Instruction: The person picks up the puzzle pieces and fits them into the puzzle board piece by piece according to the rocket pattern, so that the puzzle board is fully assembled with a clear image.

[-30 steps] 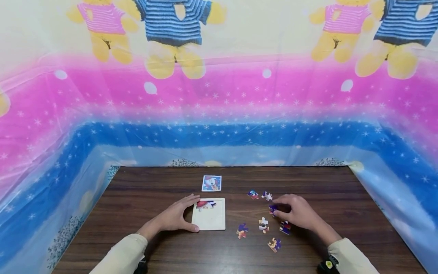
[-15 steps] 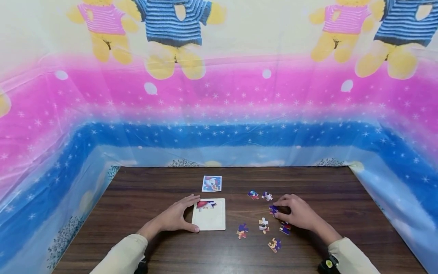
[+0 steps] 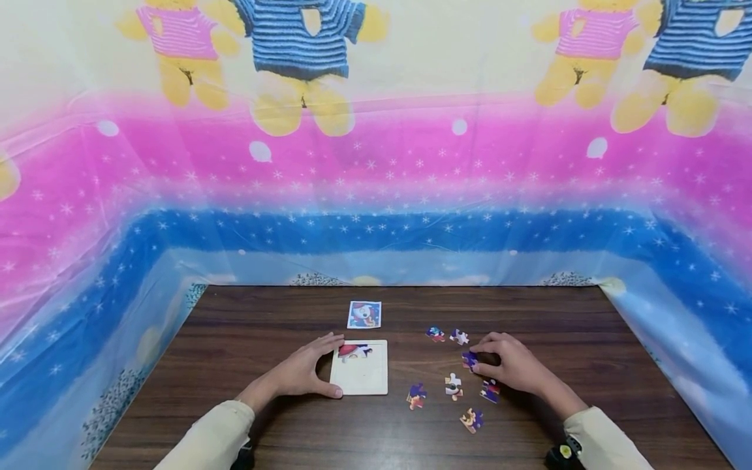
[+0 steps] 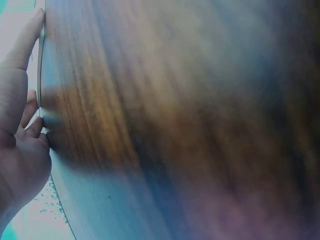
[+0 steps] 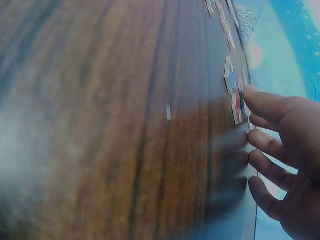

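In the head view, a square white puzzle tray (image 3: 365, 375) has assembled pieces (image 3: 352, 351) showing a red and white picture along its top left. My left hand (image 3: 302, 369) holds the tray by its left side, fingertips at the far corner and thumb at the near one. On the right, my right hand (image 3: 508, 362) has thumb and index finger at a dark purple puzzle piece (image 3: 469, 360), pinching its right side on the table. Part of that piece is hidden by the fingers. In the right wrist view the fingers (image 5: 267, 142) are bent near the table.
A small picture card (image 3: 364, 314) lies beyond the tray. Loose puzzle pieces lie about the right hand: a blue-red one (image 3: 435, 334), a white one (image 3: 459, 336), one with an eye (image 3: 453, 386) and several others. A printed cloth (image 3: 376, 248) stands behind the brown table (image 3: 264, 313).
Almost nothing differs. The right thumb and index finger have drawn slightly at the purple piece; the left hand and tray stay put.
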A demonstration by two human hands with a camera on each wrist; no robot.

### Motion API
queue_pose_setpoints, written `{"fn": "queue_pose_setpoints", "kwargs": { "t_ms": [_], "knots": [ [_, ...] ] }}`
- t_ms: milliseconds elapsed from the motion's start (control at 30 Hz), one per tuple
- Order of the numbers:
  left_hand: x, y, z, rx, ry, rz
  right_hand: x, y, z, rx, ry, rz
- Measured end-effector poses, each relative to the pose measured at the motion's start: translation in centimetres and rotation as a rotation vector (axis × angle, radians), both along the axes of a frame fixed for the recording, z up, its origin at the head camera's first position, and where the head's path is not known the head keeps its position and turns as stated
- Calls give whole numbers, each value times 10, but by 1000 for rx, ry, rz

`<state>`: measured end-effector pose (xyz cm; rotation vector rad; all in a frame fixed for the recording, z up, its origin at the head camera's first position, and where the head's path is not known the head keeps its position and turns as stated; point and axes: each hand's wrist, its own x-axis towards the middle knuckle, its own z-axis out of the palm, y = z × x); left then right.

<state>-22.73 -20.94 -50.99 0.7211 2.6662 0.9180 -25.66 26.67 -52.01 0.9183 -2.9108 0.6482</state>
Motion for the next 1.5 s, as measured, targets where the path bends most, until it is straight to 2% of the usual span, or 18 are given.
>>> {"fn": "queue_pose_setpoints", "kwargs": {
  "t_ms": [233, 533, 833, 1167, 1300, 1500],
  "knots": [
    [0, 0, 1, 5, 0, -3, -2, -1, 0, 30, 38, 10],
    [0, 0, 0, 3, 4, -5, -6, -2, 4, 83, 85, 62],
    [-1, 0, 0, -2, 4, -2, -10, -10, 18, 88, 100, 97],
    [-1, 1, 0, 7, 6, -6, -13, -46, 30, -40, 189, 126],
    [-1, 1, 0, 6, 12, -7, -15, -65, 30, -69, 174, 133],
    [-1, 1, 0, 8, 10, -11, -17, -95, 30, -54, 152, 152]
  ]
}}
